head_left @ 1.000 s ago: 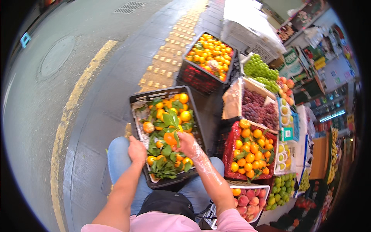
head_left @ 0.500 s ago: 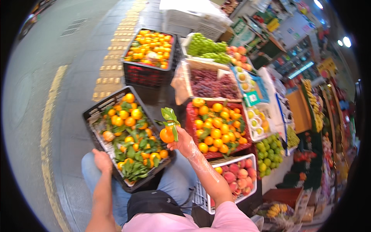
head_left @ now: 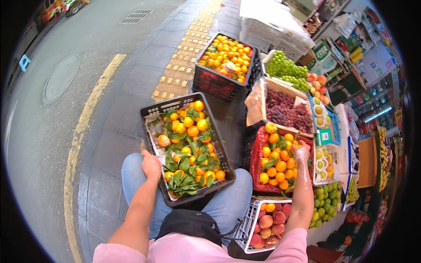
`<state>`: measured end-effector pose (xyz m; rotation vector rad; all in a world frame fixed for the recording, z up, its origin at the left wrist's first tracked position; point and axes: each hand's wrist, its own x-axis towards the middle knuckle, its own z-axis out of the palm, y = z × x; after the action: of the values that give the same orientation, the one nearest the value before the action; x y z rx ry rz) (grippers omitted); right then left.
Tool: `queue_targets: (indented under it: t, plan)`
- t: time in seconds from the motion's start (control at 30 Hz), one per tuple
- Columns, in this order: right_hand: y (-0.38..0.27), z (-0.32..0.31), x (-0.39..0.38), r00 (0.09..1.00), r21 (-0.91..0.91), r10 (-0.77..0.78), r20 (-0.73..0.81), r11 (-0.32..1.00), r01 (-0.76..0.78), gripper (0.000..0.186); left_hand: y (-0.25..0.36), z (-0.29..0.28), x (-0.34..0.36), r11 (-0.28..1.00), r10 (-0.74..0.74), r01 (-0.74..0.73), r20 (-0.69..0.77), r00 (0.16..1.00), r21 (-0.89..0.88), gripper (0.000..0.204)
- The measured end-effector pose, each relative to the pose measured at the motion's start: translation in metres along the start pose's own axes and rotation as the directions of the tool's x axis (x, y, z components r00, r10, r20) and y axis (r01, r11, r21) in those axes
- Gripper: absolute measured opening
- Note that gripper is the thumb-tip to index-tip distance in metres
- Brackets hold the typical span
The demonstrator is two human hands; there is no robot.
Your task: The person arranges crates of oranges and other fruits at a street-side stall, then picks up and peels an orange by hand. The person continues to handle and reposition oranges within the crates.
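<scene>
Two hands work: left hand [head_left: 151, 165] grips the black crate [head_left: 153, 115] at centre; right hand [head_left: 302, 153], open, rests over the red crate [head_left: 255, 163].

Your right hand [head_left: 302, 154], sheathed in a clear glove, hides whatever it holds over the red crate [head_left: 255, 164]. Your left hand [head_left: 151, 165] covers the black crate's [head_left: 175, 103] near rim. The white basket [head_left: 246, 228] slips behind your sleeve.

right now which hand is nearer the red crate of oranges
Right. The right hand is over the red crate, at its far right side; the left hand grips the black crate's left edge.
</scene>
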<state>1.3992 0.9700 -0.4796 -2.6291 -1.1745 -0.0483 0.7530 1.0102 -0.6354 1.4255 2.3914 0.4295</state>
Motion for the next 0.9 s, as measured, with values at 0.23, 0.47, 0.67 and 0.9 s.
queue_targets:
  t: [0.23, 0.47, 0.67, 0.9]
  plan:
    - [-0.224, 0.061, -0.077, 0.906, 0.535, -0.424, -0.006, 0.764, 0.361, 0.030, 0.009, -0.013, -0.004, 0.997, -0.026, 0.028, 0.028, 0.999, -0.070, 0.032]
    - [-0.394, 0.171, -0.228, 0.452, 0.305, -0.619, 0.642, 0.748, 0.590, 0.035, 0.011, -0.013, -0.004, 0.995, -0.062, 0.062, 0.003, 0.998, -0.077, 0.025]
    - [-0.421, 0.247, -0.267, 0.737, 0.235, -0.291, 0.610, 0.955, 0.183, 0.059, 0.013, -0.015, -0.005, 0.991, -0.093, 0.097, 0.041, 0.995, -0.097, 0.026]
    - [-0.410, 0.259, -0.269, 0.747, 0.591, -0.316, 0.585, 0.797, -0.126, 0.061, 0.014, -0.015, -0.004, 0.989, -0.097, 0.101, 0.041, 0.994, -0.110, 0.025]
